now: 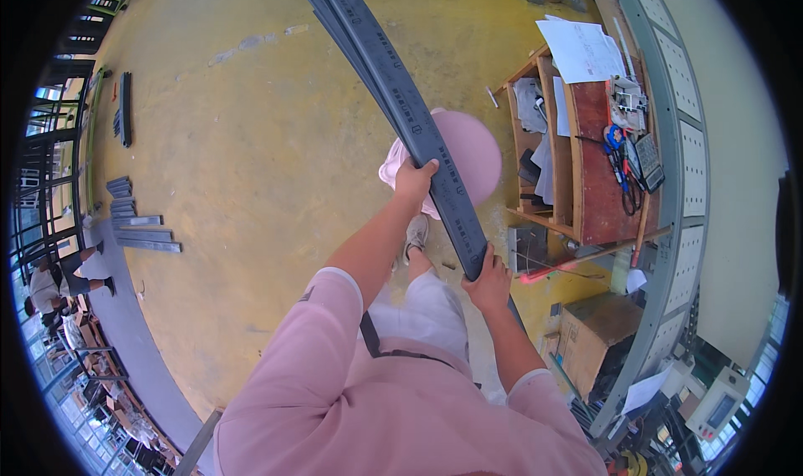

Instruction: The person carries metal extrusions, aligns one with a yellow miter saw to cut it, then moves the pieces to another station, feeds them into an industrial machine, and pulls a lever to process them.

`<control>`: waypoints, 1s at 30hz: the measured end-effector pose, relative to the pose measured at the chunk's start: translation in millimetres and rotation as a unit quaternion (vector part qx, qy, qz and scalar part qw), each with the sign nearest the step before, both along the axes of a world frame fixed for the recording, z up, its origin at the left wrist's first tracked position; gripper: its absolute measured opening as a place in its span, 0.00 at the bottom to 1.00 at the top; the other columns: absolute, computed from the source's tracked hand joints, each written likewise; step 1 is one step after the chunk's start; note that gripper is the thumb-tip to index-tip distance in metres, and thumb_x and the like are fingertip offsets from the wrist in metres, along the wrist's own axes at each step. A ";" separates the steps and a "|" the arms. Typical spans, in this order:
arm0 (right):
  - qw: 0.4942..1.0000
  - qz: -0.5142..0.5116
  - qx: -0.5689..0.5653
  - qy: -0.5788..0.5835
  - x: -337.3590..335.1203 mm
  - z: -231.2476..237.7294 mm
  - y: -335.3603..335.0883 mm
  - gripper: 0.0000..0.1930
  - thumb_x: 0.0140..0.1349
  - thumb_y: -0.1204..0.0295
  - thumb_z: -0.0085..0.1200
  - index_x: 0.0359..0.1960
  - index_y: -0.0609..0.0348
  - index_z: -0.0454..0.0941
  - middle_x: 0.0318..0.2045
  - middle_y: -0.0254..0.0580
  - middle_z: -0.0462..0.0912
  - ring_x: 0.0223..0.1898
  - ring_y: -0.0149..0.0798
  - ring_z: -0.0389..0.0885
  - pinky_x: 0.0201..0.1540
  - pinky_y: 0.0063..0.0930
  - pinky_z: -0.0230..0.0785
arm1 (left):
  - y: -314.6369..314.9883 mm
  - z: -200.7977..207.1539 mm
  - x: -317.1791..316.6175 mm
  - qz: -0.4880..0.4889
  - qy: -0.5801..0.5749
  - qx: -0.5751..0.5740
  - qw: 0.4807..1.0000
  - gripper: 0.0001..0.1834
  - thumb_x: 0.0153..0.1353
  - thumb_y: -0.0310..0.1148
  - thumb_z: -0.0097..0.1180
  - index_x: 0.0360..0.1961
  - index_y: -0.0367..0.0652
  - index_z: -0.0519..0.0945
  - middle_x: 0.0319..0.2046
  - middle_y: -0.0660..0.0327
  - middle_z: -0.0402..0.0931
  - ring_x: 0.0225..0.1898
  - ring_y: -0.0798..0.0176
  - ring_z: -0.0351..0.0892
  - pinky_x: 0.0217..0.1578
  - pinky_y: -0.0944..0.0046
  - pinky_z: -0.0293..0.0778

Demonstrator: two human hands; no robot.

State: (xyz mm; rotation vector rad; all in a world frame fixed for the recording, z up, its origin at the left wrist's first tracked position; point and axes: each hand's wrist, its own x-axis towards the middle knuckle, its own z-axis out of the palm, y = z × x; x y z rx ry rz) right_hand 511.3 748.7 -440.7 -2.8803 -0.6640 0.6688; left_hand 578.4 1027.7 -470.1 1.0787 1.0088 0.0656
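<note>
Across the front of my body I carry long dark grey profile bars, at least two stacked together, with printed marks along the upper face. They slant from the upper middle down to the right, and their far ends fan slightly apart. My left hand is closed around the bars near their middle, thumb on top. Close to the lower end, my right hand grips their edge. Beneath the bars stands a pink round stool, partly covered by them. Whether the bars touch the stool, I cannot tell.
To the right is a wooden cabinet with papers, scissors and a calculator on top. A cardboard box sits below it. Several grey bars lie on the floor at left. Beyond, a person is at far left.
</note>
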 end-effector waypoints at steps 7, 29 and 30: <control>0.997 -0.022 0.079 0.006 56.2 -83.2 35.1 0.48 0.54 0.53 0.67 0.73 0.59 0.56 0.60 0.53 0.73 0.60 0.56 0.70 0.62 0.51 0.60 | 52.8 -111.0 40.7 -0.112 0.182 0.324 0.922 0.48 0.54 0.47 0.71 0.67 0.28 0.63 0.64 0.35 0.67 0.61 0.43 0.74 0.58 0.51 0.72; 0.752 -0.405 0.057 0.517 83.4 21.8 69.9 0.42 0.73 0.36 0.29 0.60 0.65 0.77 0.56 0.52 0.81 0.59 0.42 0.76 0.66 0.34 0.61 | 268.4 -90.0 73.3 0.182 -0.066 -0.379 0.905 0.24 0.62 0.43 0.62 0.54 0.41 0.76 0.47 0.49 0.82 0.46 0.43 0.82 0.54 0.37 0.76; 0.760 -0.390 0.085 0.513 94.6 60.3 101.2 0.42 0.70 0.35 0.35 0.65 0.63 0.70 0.59 0.55 0.78 0.63 0.48 0.73 0.69 0.44 0.55 | 292.3 -80.9 72.3 0.184 -0.082 -0.394 0.896 0.23 0.62 0.44 0.62 0.53 0.41 0.77 0.48 0.49 0.81 0.47 0.42 0.81 0.56 0.37 0.74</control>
